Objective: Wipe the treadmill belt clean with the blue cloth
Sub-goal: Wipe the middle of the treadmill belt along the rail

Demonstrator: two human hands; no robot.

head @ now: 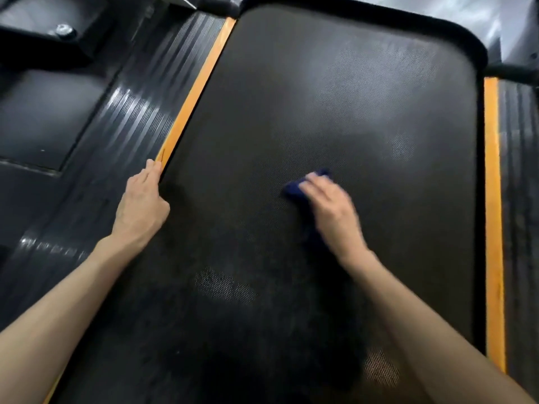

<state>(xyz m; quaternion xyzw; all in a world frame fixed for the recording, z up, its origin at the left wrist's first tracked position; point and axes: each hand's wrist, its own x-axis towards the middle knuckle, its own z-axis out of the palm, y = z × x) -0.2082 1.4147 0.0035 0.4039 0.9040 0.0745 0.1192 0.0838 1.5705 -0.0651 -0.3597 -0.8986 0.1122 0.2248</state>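
The black textured treadmill belt (320, 112) fills the middle of the view, with pale dusty patches far right and near the bottom. A dark blue cloth (294, 189) lies on the belt's middle, mostly hidden under my right hand (329, 211), which presses on it; the hand is motion-blurred. My left hand (140, 205) rests on the belt's left edge, fingertips touching the orange strip (201, 83).
Orange strips run along both belt sides, the right one (493, 228) beside a ribbed black side rail (519, 199). A ribbed left rail (131, 118) borders dark floor panels (43, 118). A black curved end cap (408, 24) closes the belt's far end.
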